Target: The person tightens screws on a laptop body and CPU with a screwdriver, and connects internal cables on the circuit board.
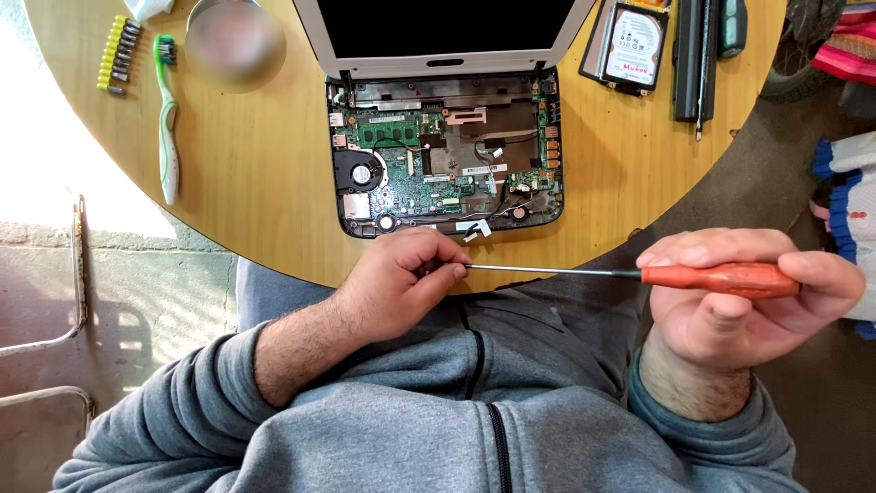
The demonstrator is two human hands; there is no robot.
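Right hand [730,310] grip clamped on orange screwdriver [721,278], left hand [406,274] fingers pinching its tip, seemingly hiding a screw

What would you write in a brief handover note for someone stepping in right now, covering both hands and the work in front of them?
Right hand grips the red-handled screwdriver; left hand pinches its tip.
Opened laptop, circuit board bare, lies on the round wooden table.
Toothbrush and bit set lie at left, hard drive at right.
Done: the cover over the board is off.
Left: cannot tell.
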